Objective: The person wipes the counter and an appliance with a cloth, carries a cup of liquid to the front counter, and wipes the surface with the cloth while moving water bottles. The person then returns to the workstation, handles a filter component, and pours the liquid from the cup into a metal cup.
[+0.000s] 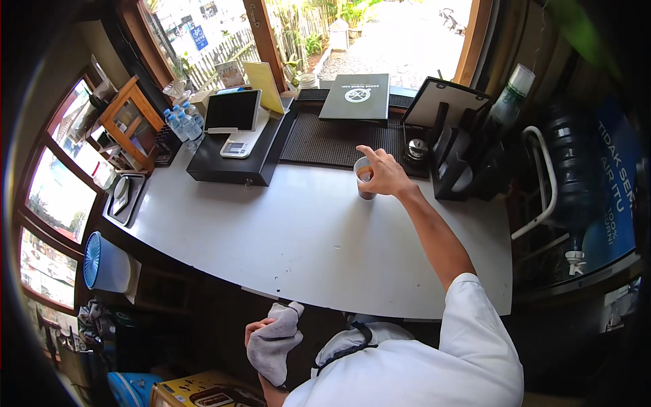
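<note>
My right hand [385,172] is at a clear plastic cup [366,192] with brown liquid in it, thumb on one side and fingers over the rim; whether it grips the cup is hard to tell. The cup stands on the white counter [305,229], just before a black ribbed mat [325,137]. Below the counter's front edge, my left hand [257,328] holds a grey cloth [277,343], which covers most of its fingers.
Behind the cup lies a dark menu folder [354,99]. A black cash drawer [234,170] bears a tablet [234,110]; water bottles [185,124] stand beside it. Rightward are a metal call bell [416,148] and a black cup holder [452,175]. A tray [127,203] lies far left.
</note>
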`<state>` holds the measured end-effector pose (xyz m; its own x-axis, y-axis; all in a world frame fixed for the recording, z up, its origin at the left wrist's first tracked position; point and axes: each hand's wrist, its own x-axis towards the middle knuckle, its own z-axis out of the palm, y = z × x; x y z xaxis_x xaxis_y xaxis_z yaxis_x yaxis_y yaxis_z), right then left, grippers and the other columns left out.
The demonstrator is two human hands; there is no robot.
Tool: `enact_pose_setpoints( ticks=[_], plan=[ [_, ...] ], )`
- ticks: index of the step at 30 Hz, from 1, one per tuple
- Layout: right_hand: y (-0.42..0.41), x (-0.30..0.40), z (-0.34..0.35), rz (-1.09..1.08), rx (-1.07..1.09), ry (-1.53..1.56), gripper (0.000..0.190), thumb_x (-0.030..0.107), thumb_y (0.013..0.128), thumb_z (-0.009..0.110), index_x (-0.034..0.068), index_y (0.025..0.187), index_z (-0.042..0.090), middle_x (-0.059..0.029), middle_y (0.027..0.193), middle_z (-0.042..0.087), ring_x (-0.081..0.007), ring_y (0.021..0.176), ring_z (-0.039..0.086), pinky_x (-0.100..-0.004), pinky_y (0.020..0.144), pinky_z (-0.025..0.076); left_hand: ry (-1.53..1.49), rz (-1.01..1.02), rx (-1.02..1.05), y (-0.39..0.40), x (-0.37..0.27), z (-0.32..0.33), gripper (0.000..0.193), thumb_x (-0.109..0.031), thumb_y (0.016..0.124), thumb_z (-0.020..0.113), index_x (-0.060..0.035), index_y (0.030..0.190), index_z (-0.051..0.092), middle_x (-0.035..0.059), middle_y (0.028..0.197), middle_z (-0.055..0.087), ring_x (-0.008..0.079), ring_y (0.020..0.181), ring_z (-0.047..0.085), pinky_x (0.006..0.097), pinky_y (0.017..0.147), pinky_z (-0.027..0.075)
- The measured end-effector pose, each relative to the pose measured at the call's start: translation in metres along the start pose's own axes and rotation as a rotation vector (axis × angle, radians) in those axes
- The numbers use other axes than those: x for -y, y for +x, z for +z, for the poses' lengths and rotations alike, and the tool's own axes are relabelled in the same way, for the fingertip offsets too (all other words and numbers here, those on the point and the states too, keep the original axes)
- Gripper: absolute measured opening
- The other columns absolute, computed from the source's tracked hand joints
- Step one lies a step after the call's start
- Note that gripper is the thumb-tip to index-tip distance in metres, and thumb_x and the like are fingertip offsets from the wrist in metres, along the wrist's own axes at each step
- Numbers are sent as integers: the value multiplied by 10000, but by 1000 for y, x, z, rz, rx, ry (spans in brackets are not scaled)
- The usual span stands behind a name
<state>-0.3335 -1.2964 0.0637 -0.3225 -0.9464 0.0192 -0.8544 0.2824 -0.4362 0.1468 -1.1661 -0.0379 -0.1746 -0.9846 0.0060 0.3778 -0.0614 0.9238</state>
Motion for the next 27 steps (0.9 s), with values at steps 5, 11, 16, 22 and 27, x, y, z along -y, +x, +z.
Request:
enact_pose_setpoints(
  ticks=[5,11,16,22,27],
  plan=[
    [28,8,11,-11,25,-1,982,344,661,805,244,1519,339,-185,1291,505,-389,1205,532,-482,1033,479,-118,-59,-10,38,-17,14,148,-152,979,575,-6,966,552,252,1078,678,264,925,678,434,892,573],
    [44,19,14,13,58,-9,987,347,666,823,224,1517,339,-194,1306,499,-395,1223,520,-478,1047,470,-128,-29,77,79,-25,21,177,-182,982,594,-7,957,572,229,1042,693,241,910,669,403,901,554],
    [47,37,18,29,73,-28,985,344,666,821,229,1518,340,-181,1311,501,-387,1241,508,-471,1049,474,-75,-58,196,112,-44,20,153,-137,932,680,-12,951,593,215,1033,696,231,930,670,382,909,545],
    [34,31,20,81,81,-62,992,417,690,830,239,1528,329,-196,1421,441,-401,1323,457,-457,1077,449,-161,-170,419,156,-59,21,163,-151,932,683,-7,965,614,228,1087,682,256,981,676,393,921,562],
    [-31,84,39,-351,-214,389,907,330,795,818,173,1534,316,-187,1521,358,-351,1406,385,-547,1113,365,-182,-114,518,179,-82,34,195,-172,919,702,-41,1024,603,268,1292,601,321,1136,637,428,951,562]
  ],
)
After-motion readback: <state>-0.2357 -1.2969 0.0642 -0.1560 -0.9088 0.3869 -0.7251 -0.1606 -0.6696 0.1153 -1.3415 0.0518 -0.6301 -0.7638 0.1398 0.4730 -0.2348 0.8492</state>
